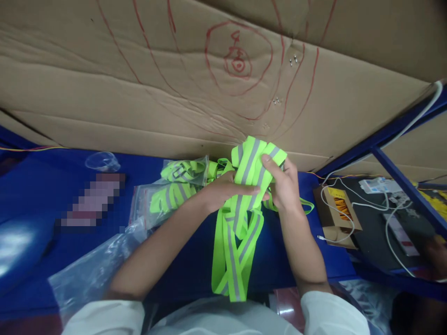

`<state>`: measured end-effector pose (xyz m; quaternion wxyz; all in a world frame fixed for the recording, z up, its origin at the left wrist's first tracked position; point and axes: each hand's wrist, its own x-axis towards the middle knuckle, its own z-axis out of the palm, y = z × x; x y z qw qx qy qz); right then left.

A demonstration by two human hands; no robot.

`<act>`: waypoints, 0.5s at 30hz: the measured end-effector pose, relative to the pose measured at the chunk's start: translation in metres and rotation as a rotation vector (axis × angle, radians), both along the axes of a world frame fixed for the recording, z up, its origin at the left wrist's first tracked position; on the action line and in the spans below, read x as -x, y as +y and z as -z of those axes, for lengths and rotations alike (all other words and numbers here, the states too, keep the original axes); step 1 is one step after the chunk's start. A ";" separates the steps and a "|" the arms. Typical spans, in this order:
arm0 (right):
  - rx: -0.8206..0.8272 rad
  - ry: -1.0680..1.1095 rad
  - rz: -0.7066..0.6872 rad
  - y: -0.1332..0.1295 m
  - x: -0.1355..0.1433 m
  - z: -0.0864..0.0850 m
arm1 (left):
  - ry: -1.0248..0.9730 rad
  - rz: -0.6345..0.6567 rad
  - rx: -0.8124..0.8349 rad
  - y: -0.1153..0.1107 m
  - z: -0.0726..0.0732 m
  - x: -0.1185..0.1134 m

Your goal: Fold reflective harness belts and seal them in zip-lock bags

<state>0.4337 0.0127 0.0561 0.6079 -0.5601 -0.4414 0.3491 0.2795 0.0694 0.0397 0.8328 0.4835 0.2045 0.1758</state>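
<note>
A neon yellow-green reflective strap with a grey stripe is bunched in folds between my hands, above the blue table. My left hand grips the folds from the left, fingers across their front. On the right side my right hand pinches the upper folds, thumb in front and the other fingers mostly hidden behind. Long loops of the strap hang down toward my lap. Behind and left of my hands lie more yellow-green straps in clear plastic bags. Part of another strap shows beyond my right wrist.
A blue table sits against a cardboard wall with red marker lines. Clear plastic bags lie at left, near a pixelated item. At right are an open cardboard box, a white cable and a blue metal frame.
</note>
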 end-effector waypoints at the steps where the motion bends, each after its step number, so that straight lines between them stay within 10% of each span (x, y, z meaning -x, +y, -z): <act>1: 0.024 0.005 -0.025 0.000 -0.001 0.000 | -0.008 0.012 -0.037 0.001 -0.001 0.002; 7: 0.162 -0.068 -0.267 0.008 -0.005 0.003 | 0.051 -0.053 -0.485 0.003 -0.006 0.018; 12: -0.203 -0.525 0.074 0.005 -0.003 0.002 | 0.097 -0.052 -0.621 0.002 -0.013 0.023; 15: -0.310 -0.822 -0.031 -0.003 -0.005 -0.005 | 0.118 -0.079 -0.729 0.004 -0.014 0.025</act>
